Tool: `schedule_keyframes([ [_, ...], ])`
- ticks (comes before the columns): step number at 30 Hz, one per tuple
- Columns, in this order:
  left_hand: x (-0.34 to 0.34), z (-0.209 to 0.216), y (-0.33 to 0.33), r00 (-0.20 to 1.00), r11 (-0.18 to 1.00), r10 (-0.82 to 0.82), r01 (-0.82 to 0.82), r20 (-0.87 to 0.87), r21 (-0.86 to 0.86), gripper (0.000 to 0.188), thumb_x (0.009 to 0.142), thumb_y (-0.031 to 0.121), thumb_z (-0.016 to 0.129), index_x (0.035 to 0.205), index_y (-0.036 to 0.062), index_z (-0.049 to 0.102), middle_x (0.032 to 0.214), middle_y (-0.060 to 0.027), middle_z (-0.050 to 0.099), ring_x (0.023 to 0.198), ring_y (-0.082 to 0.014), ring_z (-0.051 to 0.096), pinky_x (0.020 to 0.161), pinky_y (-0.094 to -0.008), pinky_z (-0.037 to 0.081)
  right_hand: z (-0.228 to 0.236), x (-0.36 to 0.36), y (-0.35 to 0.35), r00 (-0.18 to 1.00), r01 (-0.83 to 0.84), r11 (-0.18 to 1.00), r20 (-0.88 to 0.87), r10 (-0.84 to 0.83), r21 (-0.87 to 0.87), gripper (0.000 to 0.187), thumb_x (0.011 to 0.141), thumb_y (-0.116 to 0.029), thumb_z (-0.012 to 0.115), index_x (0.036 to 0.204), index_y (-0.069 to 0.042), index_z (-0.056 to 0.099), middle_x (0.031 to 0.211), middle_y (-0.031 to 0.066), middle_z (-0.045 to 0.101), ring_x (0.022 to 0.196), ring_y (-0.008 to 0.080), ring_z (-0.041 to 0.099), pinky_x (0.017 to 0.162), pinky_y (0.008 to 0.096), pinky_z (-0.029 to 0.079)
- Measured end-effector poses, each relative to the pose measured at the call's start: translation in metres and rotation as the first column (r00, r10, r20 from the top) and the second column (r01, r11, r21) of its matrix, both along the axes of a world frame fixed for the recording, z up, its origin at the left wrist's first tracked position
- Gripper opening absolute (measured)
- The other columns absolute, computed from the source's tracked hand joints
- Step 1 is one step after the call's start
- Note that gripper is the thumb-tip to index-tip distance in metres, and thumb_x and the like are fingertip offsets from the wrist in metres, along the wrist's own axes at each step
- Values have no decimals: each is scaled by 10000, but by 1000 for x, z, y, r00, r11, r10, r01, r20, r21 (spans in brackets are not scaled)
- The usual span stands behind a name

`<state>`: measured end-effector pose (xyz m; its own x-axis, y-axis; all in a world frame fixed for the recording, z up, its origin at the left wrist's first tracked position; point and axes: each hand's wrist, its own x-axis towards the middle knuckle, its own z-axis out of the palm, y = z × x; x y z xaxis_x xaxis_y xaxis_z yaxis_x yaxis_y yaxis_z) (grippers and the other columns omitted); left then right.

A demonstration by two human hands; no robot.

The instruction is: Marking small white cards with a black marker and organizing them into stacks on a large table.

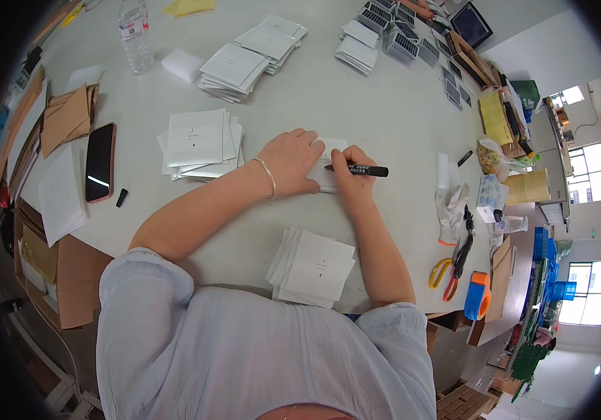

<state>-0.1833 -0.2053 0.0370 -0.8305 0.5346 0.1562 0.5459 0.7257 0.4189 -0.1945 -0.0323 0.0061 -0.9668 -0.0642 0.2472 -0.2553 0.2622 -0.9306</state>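
In my right hand (pixel 356 183) is a black marker pen (pixel 372 170), its tip pointing left over a white square packet (pixel 334 145). My left hand (pixel 290 162) lies over the left part of that packet with the fingers stretched out, and hides much of it. A bracelet (pixel 267 175) circles the left wrist. Close to my body sits a loose stack of similar white packets (pixel 318 269) with small dark print. Another stack of white packets (pixel 195 140) lies to the left, beyond my left forearm.
More packet stacks (pixel 234 70) lie farther back. At left are a phone (pixel 101 162), a black pen cap (pixel 122 197) and a water bottle (pixel 136 42). At right lie a glove (pixel 450 217), scissors (pixel 463 253) and a tape dispenser (pixel 477 297). Another person's hand (pixel 423 9) shows at the back.
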Motion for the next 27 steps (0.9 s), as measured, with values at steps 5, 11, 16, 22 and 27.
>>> schedule_keyframes([
  [5,1,-1,-1,1000,1000,7,-7,27,7,516,619,306,771,942,-12,523,1074,-152,505,1043,-307,491,905,-376,426,-2,-2,-1,997,30,998,-68,-26,50,258,792,-71,645,602,-25,477,544,-12,461,527,53,374,477,245,330],
  [11,0,-1,0,1000,1000,5,-5,22,-2,520,617,312,772,939,-11,523,1058,-146,505,1032,-300,493,894,-373,431,-2,-2,-1,997,20,994,-79,-12,109,258,796,-57,631,600,-25,467,538,-16,445,523,54,365,480,246,328],
  [16,-2,-6,-2,999,1000,-7,6,-34,-2,509,652,357,733,973,12,542,954,-128,526,970,-268,514,833,-363,445,-5,-5,8,998,52,987,-36,-59,-155,271,809,-66,620,595,-40,456,561,-16,462,519,55,373,481,237,326],
  [22,26,41,-3,987,987,-154,153,-35,-45,520,597,403,753,879,23,535,848,-121,540,828,-296,552,741,-384,464,18,-9,8,969,247,848,133,-208,-469,281,834,-136,619,615,-70,457,583,-19,473,523,45,425,483,212,339],
  [27,68,66,-1,869,873,-466,483,166,-73,457,643,406,727,849,44,538,809,-101,558,811,-286,568,679,-395,465,3,-15,5,997,54,980,62,-43,-193,279,832,-163,632,625,-66,472,580,-41,442,530,41,385,491,226,301],
])
